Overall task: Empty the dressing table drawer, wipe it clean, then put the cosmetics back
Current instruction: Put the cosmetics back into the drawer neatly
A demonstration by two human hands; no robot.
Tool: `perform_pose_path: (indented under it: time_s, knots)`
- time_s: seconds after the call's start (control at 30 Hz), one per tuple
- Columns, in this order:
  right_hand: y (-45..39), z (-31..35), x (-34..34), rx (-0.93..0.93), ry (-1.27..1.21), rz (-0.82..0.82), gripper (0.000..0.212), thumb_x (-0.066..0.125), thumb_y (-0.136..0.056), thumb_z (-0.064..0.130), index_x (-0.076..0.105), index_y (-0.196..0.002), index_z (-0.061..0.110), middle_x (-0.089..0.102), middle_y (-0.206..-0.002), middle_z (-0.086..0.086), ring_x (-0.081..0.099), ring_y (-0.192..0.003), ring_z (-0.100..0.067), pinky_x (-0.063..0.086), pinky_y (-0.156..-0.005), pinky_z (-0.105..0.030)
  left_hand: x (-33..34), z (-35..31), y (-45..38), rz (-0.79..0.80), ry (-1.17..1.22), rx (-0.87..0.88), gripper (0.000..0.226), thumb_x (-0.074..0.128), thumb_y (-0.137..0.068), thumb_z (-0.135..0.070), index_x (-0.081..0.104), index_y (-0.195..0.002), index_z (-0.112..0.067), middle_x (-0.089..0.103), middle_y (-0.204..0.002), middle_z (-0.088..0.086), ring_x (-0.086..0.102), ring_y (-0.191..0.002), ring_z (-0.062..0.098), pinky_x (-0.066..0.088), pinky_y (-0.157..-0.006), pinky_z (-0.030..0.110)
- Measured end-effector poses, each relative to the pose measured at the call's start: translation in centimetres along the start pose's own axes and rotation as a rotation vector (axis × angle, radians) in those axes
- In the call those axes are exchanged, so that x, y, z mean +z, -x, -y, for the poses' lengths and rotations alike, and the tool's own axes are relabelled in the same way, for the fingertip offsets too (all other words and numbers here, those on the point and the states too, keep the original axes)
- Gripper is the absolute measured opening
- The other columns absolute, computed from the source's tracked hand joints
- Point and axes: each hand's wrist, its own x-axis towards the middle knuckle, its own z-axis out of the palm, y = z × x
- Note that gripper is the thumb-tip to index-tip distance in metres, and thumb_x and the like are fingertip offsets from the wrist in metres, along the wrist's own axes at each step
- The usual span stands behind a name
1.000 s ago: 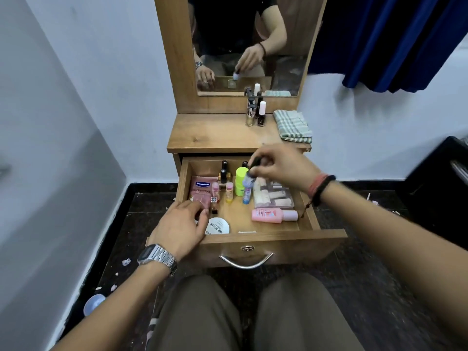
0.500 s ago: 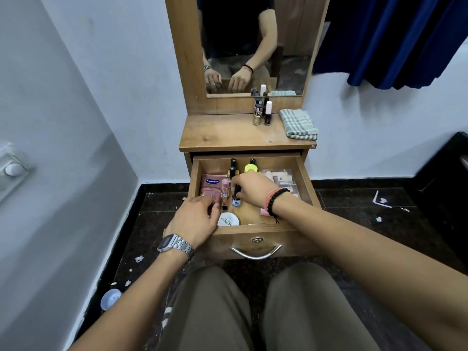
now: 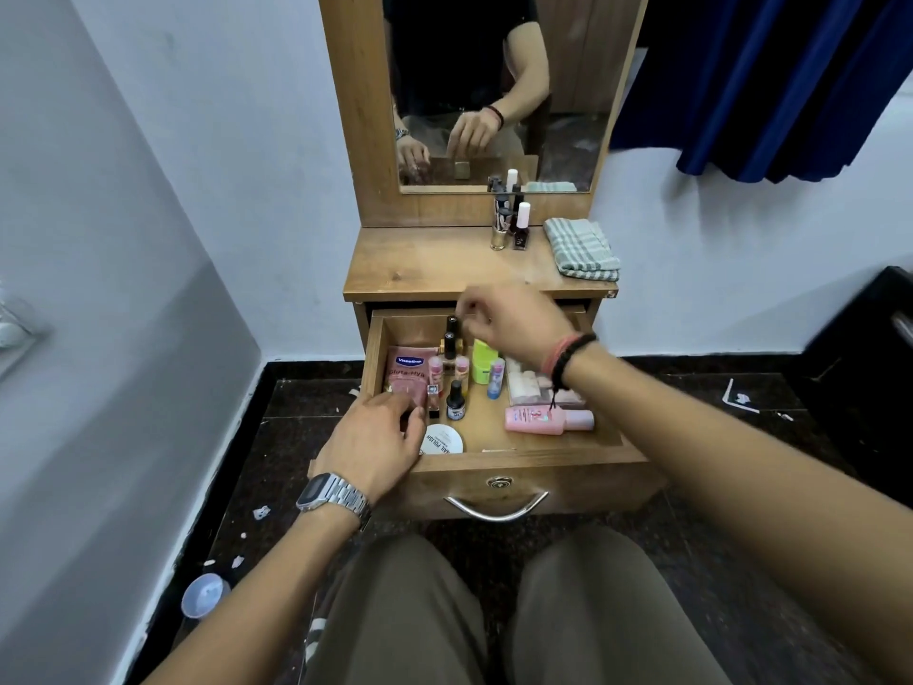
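Observation:
The wooden drawer (image 3: 543,459) stands pulled out and holds cosmetics. Among them are a pink Vaseline sachet (image 3: 407,370), a small dark bottle (image 3: 455,402), a white nail-polish jar (image 3: 444,440), a green bottle (image 3: 483,363), a blue-capped tube (image 3: 495,380), a clear pouch (image 3: 528,388) and a pink bottle (image 3: 538,420) lying flat. My left hand (image 3: 375,442) rests in the front-left corner with loose fingers on the sachet's lower edge. My right hand (image 3: 514,318) hovers blurred over the back of the drawer. Its fingers are pinched above a tall black-capped bottle (image 3: 450,333), and nothing shows between them.
On the tabletop (image 3: 420,269) stand nail polish bottles (image 3: 518,227) and a folded checked cloth (image 3: 583,249) lies to their right, below the mirror (image 3: 494,66). A blue curtain (image 3: 766,81) hangs at right. A black unit (image 3: 864,363) sits low right. A blue cap (image 3: 205,595) and paper scraps lie on the dark floor.
My right hand set the blue-capped tube, then the small dark bottle, into the drawer and has risen toward the drawer's back. My left hand has stayed in the front-left corner.

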Motion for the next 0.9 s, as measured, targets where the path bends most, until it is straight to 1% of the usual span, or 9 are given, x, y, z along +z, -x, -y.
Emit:
perform_pose_path:
  time_s: [0.07, 0.17, 0.23, 0.27, 0.33, 0.5, 0.63, 0.8, 0.9]
  knots:
    - [-2.9, -2.1, -1.8, 0.033, -0.047, -0.138, 0.018, 0.055, -0.087, 0.018, 0.067, -0.100, 0.024, 0.066, -0.087, 0.004, 0.061, -0.085, -0.016, 0.051, -0.087, -0.040, 0.3, 0.2, 0.0, -0.018, 0.018, 0.000, 0.022, 0.043, -0.094, -0.032, 0.059, -0.089, -0.017, 0.065, -0.092, 0.000, 0.051, -0.087, 0.019, 0.033, -0.065, 0.027]
    - [-7.5, -5.7, -4.1, 0.094, -0.021, -0.240, 0.025, 0.053, -0.086, 0.011, 0.068, -0.103, 0.023, 0.070, -0.101, 0.000, 0.063, -0.096, -0.020, 0.051, -0.087, -0.039, 0.6, 0.4, -0.1, -0.041, 0.038, -0.001, 0.020, 0.045, -0.093, -0.031, 0.059, -0.085, -0.019, 0.065, -0.089, 0.000, 0.042, -0.077, 0.013, 0.031, -0.064, 0.025]
    - [-10.1, -7.4, -5.0, 0.117, 0.110, -0.225, 0.032, 0.051, -0.087, 0.007, 0.066, -0.110, 0.024, 0.069, -0.110, -0.001, 0.060, -0.107, -0.024, 0.045, -0.093, -0.038, 0.8, 0.7, -0.1, -0.049, 0.033, 0.004, 0.020, 0.045, -0.094, -0.032, 0.058, -0.085, -0.020, 0.064, -0.089, -0.002, 0.038, -0.075, 0.011, 0.031, -0.064, 0.024]
    - [-11.2, -8.0, -5.2, 0.108, 0.202, -0.197, 0.036, 0.051, -0.087, 0.005, 0.065, -0.113, 0.025, 0.067, -0.113, -0.001, 0.057, -0.111, -0.025, 0.038, -0.096, -0.040, 1.0, 0.7, -0.2, -0.055, 0.030, 0.010, 0.020, 0.045, -0.094, -0.032, 0.058, -0.086, -0.021, 0.064, -0.089, -0.003, 0.038, -0.075, 0.010, 0.031, -0.065, 0.023]
    - [-12.6, -8.4, -5.1, 0.048, 0.356, -0.140, 0.040, 0.052, -0.086, 0.002, 0.063, -0.116, 0.025, 0.066, -0.113, -0.002, 0.051, -0.113, -0.027, 0.027, -0.098, -0.043, 1.2, 0.9, -0.2, -0.071, 0.038, 0.018, 0.022, 0.043, -0.094, -0.033, 0.061, -0.089, -0.021, 0.064, -0.089, -0.003, 0.042, -0.076, 0.011, 0.033, -0.065, 0.022]
    - [-14.6, -8.5, -3.7, -0.051, 0.502, -0.091, 0.032, 0.059, -0.086, 0.005, 0.066, -0.110, 0.026, 0.065, -0.106, -0.003, 0.048, -0.117, -0.029, 0.012, -0.109, -0.051, 1.7, 1.3, -0.1, -0.090, 0.030, 0.038, 0.021, 0.046, -0.092, -0.033, 0.062, -0.087, -0.020, 0.065, -0.086, -0.003, 0.045, -0.076, 0.012, 0.035, -0.066, 0.022]
    - [-14.7, -8.4, -3.7, -0.080, 0.549, -0.078, 0.026, 0.061, -0.086, 0.005, 0.069, -0.103, 0.023, 0.066, -0.108, 0.000, 0.048, -0.116, -0.027, 0.011, -0.110, -0.051, 1.6, 1.1, -0.1, -0.099, 0.022, 0.041, 0.020, 0.047, -0.091, -0.032, 0.063, -0.086, -0.021, 0.065, -0.084, -0.003, 0.052, -0.079, 0.016, 0.040, -0.065, 0.025]
    - [-14.2, -7.9, -4.1, -0.086, 0.617, -0.058, 0.023, 0.060, -0.088, 0.008, 0.071, -0.103, 0.022, 0.062, -0.109, -0.003, 0.048, -0.113, -0.028, 0.015, -0.108, -0.050, 1.3, 0.9, 0.0, -0.100, 0.019, 0.040, 0.019, 0.049, -0.092, -0.031, 0.064, -0.088, -0.019, 0.066, -0.086, -0.002, 0.054, -0.082, 0.017, 0.041, -0.069, 0.026]
    - [-13.7, -8.3, -4.3, -0.134, 0.639, -0.103, 0.020, 0.064, -0.085, 0.011, 0.071, -0.103, 0.018, 0.064, -0.106, -0.004, 0.051, -0.108, -0.029, 0.019, -0.105, -0.047, 1.2, 0.8, 0.1, -0.088, 0.046, 0.031, 0.019, 0.049, -0.092, -0.031, 0.064, -0.089, -0.019, 0.065, -0.087, -0.002, 0.054, -0.084, 0.017, 0.043, -0.069, 0.027]
